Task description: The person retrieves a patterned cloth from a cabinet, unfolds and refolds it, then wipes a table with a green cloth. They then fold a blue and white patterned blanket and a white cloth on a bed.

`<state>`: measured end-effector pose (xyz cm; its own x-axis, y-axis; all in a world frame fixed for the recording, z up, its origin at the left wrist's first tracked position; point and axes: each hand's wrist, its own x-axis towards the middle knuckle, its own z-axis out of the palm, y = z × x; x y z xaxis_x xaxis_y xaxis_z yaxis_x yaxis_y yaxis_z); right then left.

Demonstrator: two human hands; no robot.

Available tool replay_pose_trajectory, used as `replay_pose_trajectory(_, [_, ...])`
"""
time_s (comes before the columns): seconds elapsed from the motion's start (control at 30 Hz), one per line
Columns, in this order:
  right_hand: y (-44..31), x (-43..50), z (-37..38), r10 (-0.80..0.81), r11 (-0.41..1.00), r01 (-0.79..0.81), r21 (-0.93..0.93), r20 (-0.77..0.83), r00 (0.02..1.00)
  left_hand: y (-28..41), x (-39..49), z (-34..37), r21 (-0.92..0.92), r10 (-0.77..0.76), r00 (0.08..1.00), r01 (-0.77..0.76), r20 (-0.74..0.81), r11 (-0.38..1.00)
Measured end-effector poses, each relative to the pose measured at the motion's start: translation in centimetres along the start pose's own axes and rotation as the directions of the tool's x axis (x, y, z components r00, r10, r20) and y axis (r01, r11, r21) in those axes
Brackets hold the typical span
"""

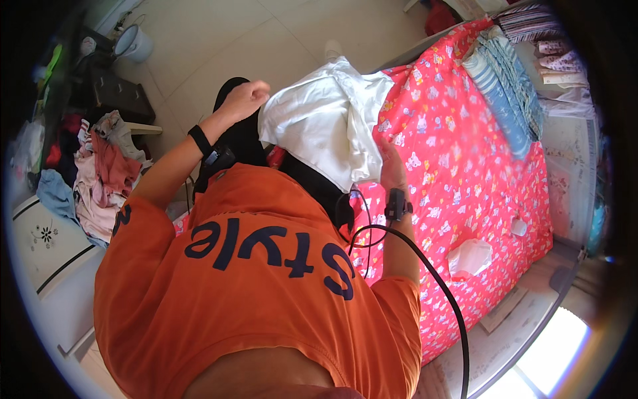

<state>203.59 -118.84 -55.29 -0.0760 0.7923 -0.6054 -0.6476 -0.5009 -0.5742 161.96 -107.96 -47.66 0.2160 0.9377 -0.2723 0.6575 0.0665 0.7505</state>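
A white cloth garment (319, 119), creased and partly folded over, lies across my lap and onto the edge of the bed. My right hand (394, 167) is at its right edge, gripping the fabric; some of the fingers are hidden. My left hand (247, 99) is above my left knee with its fingers curled, close to the garment's left edge. Whether it pinches the fabric there cannot be made out. Under the garment and my right arm spreads a red bedsheet (433, 164) printed with cartoon animals.
A folded blue-and-white textile (503, 95) lies at the bed's far right. A white cloth piece (470, 258) and a small white object (519, 227) rest nearer. Piled clothes (107, 169) are at left, near a bucket (133, 44). A black cable (443, 279) arcs beside my right arm.
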Motion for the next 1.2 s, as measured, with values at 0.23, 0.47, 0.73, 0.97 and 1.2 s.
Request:
replay_pose_trajectory(0.23, [-0.2, 2.3, 0.4, -0.026, 0.984, 0.019, -0.175, -0.038, 0.999, 8.6, 3.5, 5.1, 0.299, 0.589, 0.803, -0.586, 0.092, 0.753])
replay_pose_trajectory(0.47, [-0.7, -0.3, 4.4, -0.100, 0.721, 0.137, -0.679, 0.094, 0.991, 11.8, 7.1, 11.8, 0.477, 0.653, 0.741, -0.636, 0.156, 0.607])
replay_pose_trajectory(0.73, [-7.8, 5.7, 4.1, -0.104, 0.782, 0.042, -0.622, -0.064, 0.993, 8.6, 8.5, 1.5, -0.907, -0.119, 0.957, -0.204, -0.264, 0.369])
replay_pose_trajectory(0.97, [-6.7, 16.1, 8.2, -0.521, 0.186, -0.318, -0.930, -0.368, 0.770, -0.5, 8.3, -1.5, -0.980, -0.382, 0.912, -0.091, -0.153, 0.175])
replay_pose_trajectory(1.2, [-7.2, 15.9, 8.9, -0.594, 0.101, -0.174, -0.980, -0.199, 0.779, -7.2, 7.5, 0.8, -0.933, -0.331, 0.942, 0.166, 0.055, 0.319])
